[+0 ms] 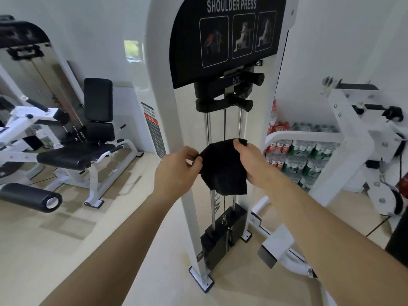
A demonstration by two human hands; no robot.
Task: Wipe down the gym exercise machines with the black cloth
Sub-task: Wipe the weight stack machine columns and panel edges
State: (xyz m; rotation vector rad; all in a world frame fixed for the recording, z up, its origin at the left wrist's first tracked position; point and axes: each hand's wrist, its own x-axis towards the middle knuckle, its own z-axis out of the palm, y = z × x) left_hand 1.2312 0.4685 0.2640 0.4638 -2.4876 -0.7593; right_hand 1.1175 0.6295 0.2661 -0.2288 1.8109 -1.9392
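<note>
Both hands hold the cloth (224,166) up in front of the shoulder press (163,89) tower, frame centre.

Left hand (176,171) pinches the cloth's 9 o'clock edge between thumb and fingers, otherwise curled closed. Right hand (251,162) grips the 2 o'clock corner and right edge, fingers wrapped over the top, thumb behind. Cloth hangs slack between them, lower half drooping toward 6 o'clock, in front of the guide rods (207,129) and cable; can't tell if it touches them. Weight stack (223,237) sits at 6 o'clock below the cloth. Placard (223,38) at 12 o'clock. Leg machine (72,155) at 9 o'clock, well apart. Bottled water packs (302,155) at 3 o'clock behind the frame.
</note>
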